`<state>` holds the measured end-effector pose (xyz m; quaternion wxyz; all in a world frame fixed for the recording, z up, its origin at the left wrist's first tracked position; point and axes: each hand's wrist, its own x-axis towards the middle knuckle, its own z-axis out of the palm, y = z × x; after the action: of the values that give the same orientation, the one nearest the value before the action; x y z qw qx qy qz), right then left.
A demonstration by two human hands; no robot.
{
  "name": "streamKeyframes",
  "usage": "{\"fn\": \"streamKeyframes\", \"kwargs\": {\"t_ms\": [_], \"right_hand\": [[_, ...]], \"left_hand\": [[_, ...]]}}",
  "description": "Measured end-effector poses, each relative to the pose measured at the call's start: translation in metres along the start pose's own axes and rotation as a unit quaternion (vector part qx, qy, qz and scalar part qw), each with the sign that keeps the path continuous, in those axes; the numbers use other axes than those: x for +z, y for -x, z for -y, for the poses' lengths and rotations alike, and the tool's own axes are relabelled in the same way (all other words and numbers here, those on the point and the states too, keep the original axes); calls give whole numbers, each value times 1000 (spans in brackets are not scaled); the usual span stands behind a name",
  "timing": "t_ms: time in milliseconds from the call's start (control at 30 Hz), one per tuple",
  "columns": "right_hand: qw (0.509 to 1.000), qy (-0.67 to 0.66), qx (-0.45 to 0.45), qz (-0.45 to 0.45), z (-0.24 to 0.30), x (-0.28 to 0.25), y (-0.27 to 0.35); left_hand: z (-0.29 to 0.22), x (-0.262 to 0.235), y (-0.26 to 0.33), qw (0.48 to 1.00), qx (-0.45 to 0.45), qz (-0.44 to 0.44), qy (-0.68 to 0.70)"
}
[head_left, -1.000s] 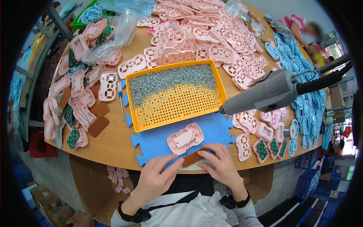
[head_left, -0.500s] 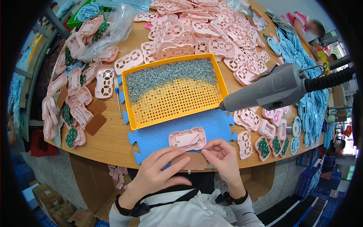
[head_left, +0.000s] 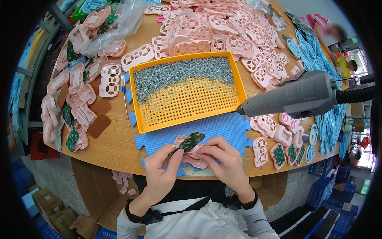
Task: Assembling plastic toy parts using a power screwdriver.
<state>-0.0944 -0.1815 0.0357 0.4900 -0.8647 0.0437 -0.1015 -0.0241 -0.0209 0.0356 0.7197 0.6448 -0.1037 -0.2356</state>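
Note:
Between the thumb and fingers of my left hand [head_left: 161, 169] is a green circuit board [head_left: 193, 140], tilted over a pink plastic shell [head_left: 180, 138]. The board covers much of the shell, which lies on a blue foam mat [head_left: 159, 142] close to the table's front edge. Thin red and black wires [head_left: 193, 153] run from under the board across the shell. My right hand [head_left: 226, 161] is closed, its fingertips pinching at these wires beside the shell's right end. Its fingers partly hide the grip.
Behind the mat stands a yellow tray [head_left: 137, 115] of screws. A grey electric screwdriver [head_left: 286, 97] hangs at right. Pink shells [head_left: 187, 26] heap up at the back; blue parts [head_left: 314, 59] lie far right. A thin blue-handled tool [head_left: 124, 95] sits left of the tray.
The board, brown face up near the table edge before, is now lifted over the shell with its green face showing. My left hand grips it; my right hand has moved to the wires.

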Motion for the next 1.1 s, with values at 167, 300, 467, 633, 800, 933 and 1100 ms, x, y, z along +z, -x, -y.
{"fn": "streamKeyframes", "kwargs": {"t_ms": [167, 300, 467, 633, 800, 933, 1100], "right_hand": [[995, 43, 39, -81, 4, 5, 20], [988, 66, 46, -130, 4, 17, 37], [985, 55, -5, -162, -3, 31, 41], [984, 72, -18, -162, -10, 30, 49], [986, 94, -62, -125, -13, 26, 47], [989, 79, -40, -122, -15, 30, 48], [978, 160, -90, -100, -24, 19, 36]], "left_hand": [[1, 5, -5, 983, 97, 57, -144], [8, 9, -6, 949, 200, 64, -236], [13, 0, -3, 924, 240, 62, -290], [17, -2, -2, 909, 265, 62, -316], [19, -6, -2, 906, 259, 58, -329], [11, -12, -8, 885, 267, 41, -379], [12, -14, -12, 905, 243, 44, -346]]}}
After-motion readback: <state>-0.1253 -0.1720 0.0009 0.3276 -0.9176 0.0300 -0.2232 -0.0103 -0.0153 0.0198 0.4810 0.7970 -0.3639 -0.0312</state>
